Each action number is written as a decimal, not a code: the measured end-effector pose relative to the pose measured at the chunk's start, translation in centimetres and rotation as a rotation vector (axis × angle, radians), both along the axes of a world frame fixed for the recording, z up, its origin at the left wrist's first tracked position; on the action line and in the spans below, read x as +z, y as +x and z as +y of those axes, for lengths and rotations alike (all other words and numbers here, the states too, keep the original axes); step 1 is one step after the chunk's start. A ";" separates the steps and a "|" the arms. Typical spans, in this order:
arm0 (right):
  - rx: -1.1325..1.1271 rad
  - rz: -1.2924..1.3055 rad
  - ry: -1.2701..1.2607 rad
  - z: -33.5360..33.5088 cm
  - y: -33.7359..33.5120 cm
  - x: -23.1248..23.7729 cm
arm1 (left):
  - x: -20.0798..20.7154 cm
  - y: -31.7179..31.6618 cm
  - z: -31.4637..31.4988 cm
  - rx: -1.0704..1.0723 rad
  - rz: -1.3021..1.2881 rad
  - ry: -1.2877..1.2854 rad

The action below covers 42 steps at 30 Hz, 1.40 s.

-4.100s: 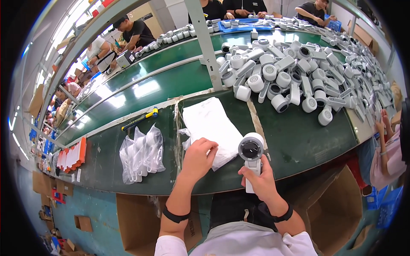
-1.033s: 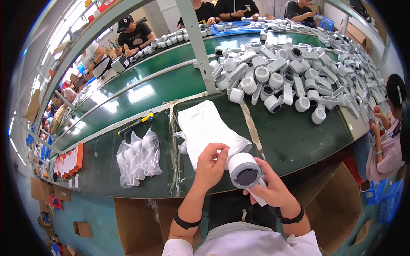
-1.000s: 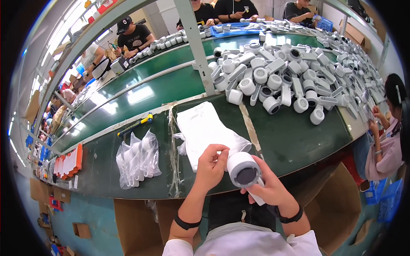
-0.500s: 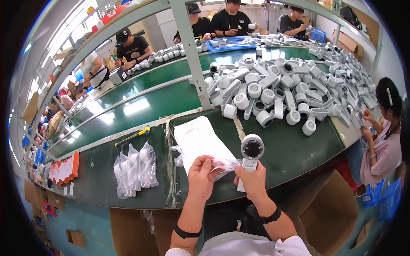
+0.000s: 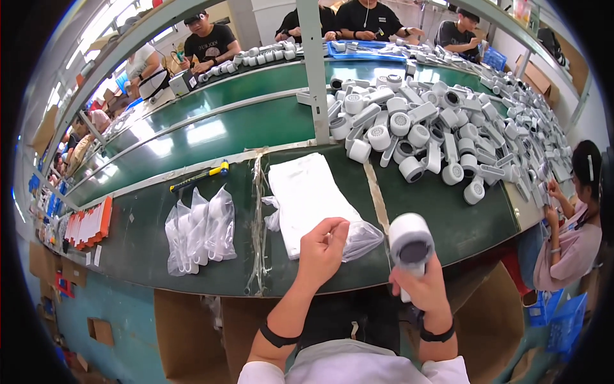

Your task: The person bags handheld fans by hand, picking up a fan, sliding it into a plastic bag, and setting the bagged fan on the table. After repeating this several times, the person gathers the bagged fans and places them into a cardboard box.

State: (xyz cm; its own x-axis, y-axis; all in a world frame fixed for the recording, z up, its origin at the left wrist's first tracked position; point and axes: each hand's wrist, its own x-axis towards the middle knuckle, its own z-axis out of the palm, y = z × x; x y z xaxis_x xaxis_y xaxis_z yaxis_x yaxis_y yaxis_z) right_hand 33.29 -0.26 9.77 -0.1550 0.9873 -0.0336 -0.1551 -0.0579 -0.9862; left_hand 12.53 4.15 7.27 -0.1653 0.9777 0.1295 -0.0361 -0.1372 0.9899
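My right hand [image 5: 422, 285] grips the handle of a white handheld device [image 5: 411, 240] that has a round head with a dark opening, like a small fan or hair dryer. It is tilted up above the table's front edge. My left hand [image 5: 324, 249] has its fingers pressed together over the stack of white plastic bags [image 5: 307, 192]. Whether a bag edge is pinched there cannot be made out. A clear bag end [image 5: 363, 240] spreads out just right of that hand. Left of the stack lie several bagged white parts [image 5: 201, 230].
A large pile of similar white devices [image 5: 435, 128] covers the table's right side. A yellow and black hammer-like tool [image 5: 201, 176] lies at left, beyond orange-edged cards [image 5: 91, 223]. A metal post [image 5: 314, 77] rises ahead. Co-workers sit opposite and at right; cardboard boxes [image 5: 192, 339] stand below.
My right hand has moved right and down with the device, tipping its head toward me. My left hand has shifted slightly right, and the two hands are farther apart.
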 end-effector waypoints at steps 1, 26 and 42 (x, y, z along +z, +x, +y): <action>0.094 0.037 0.021 -0.2 0.9 0.4 | 0.2 0.3 0.2 0.000 -0.002 0.005; -0.070 0.066 0.163 4.6 -5.6 -5.9 | -1.2 1.9 -3.6 -0.115 0.518 0.588; -0.350 -0.553 0.668 3.3 -11.0 -1.8 | -2.1 -0.8 -5.0 -0.175 -0.784 -0.298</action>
